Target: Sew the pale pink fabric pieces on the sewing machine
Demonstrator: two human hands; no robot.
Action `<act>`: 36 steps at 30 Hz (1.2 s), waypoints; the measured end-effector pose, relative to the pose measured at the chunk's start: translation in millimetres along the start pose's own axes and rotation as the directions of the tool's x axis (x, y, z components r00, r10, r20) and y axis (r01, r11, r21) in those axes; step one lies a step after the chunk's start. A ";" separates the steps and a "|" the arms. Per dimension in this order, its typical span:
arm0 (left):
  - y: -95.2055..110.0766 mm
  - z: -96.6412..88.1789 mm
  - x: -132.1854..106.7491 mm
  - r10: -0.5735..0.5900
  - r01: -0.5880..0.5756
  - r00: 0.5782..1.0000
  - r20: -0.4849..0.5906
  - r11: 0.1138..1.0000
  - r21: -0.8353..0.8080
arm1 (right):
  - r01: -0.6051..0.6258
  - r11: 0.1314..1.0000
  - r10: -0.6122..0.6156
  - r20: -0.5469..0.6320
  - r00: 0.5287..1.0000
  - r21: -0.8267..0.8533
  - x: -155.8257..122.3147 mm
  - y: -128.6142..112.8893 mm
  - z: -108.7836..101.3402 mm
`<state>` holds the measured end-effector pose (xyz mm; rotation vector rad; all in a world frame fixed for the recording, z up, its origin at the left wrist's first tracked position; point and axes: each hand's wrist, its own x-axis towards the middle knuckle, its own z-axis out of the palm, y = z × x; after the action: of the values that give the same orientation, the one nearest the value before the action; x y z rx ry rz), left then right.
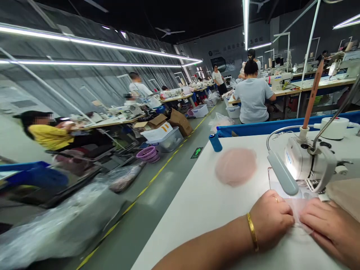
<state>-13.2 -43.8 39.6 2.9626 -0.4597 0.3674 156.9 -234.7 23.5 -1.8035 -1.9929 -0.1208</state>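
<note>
My left hand, with a gold bracelet and a ring, is closed, its curled fingers pinching the left edge of a sheer pale pink fabric piece. Close beside it, my right hand has its fingers together and bent over the right side of the same fabric. Both hands rest just in front of the white sewing machine head, whose lamp lights the needle area. Part of the fabric is hidden under the fingers. A round pink fabric pile lies on the white table, left of the machine.
A blue thread cone stands at the table's far left corner. A grey bar juts out by the machine. Left of the table runs an aisle with a yellow line, a purple basket and plastic-wrapped bundles. Other people sit at machines beyond.
</note>
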 end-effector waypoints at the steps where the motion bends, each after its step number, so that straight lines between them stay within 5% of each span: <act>1: 0.3 -0.5 -1.2 0.003 -0.003 1.000 -0.011 1.000 -0.003 | 0.017 1.000 -0.018 0.049 0.999 0.008 3.3 -3.2 -5.0; 7: -1.7 0.8 -4.5 -0.004 0.000 0.995 -0.095 0.999 -0.047 | 0.013 1.000 -0.013 0.113 0.994 -0.005 10.9 -12.7 -14.2; 18: -16.4 10.6 1.8 -0.052 0.055 0.993 -0.104 0.998 0.034 | 0.031 0.989 -0.040 -0.062 0.997 -0.147 10.1 -2.7 -5.9; 24: -16.0 5.3 2.8 0.012 -0.009 0.990 -0.141 1.000 0.024 | 0.070 0.975 -0.099 -0.135 0.986 -0.209 12.2 -3.7 -2.4; 36: -16.8 7.0 0.4 0.058 -0.057 0.995 -0.086 0.998 0.022 | 0.003 0.994 -0.012 -0.076 0.997 -0.111 1.6 2.7 4.1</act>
<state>-6.1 -29.1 31.6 2.9425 -0.5348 0.5063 158.3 -231.3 19.8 -1.8305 -1.9743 -0.3048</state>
